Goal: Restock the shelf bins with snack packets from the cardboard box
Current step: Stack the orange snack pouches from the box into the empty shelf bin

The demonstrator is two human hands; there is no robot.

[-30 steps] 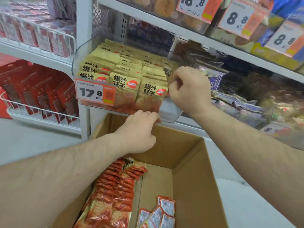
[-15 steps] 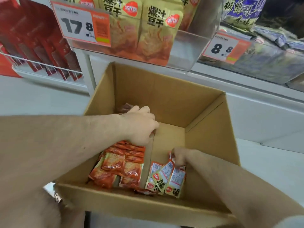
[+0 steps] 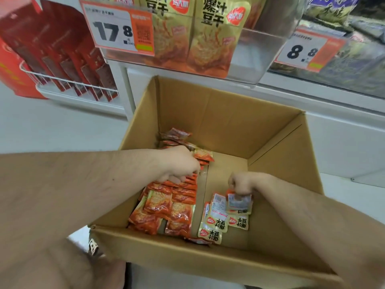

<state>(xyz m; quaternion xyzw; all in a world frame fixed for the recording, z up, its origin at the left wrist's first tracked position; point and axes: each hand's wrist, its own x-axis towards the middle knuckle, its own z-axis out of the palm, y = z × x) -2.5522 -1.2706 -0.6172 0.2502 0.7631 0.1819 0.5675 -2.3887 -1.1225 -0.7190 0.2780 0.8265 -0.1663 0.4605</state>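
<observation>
Cardboard box [image 3: 229, 126]: open-topped, standing on the floor directly below the shelf bin [image 3: 245, 59]. An upright cardboard divider [image 3: 203, 184] splits it into two compartments.

Left compartment: orange snack packets [image 3: 166, 207], stacked in overlapping rows, many remaining.

Right compartment: a small loose cluster of gold-and-white packets [image 3: 216, 222], lying printed side up near the front wall; the floor behind them is bare cardboard.

Left hand [image 3: 179, 165]: low over the orange stack beside the divider, fingers curled down onto the packets. Whether it actually holds any cannot be told; the fingertips are hidden.

Right hand [image 3: 241, 183]: fingers pinched on a few packets [image 3: 238, 202], raised slightly off the cluster.

Shelf bin: clear-fronted, with gold packets standing upright behind a 17.8 price tag [image 3: 118, 32].

Step in hand, by judgement: gathering packets from the box. The next move calls for a secure bunch in each hand, a lift clear of the box walls, and upright placement in the bin.
</observation>
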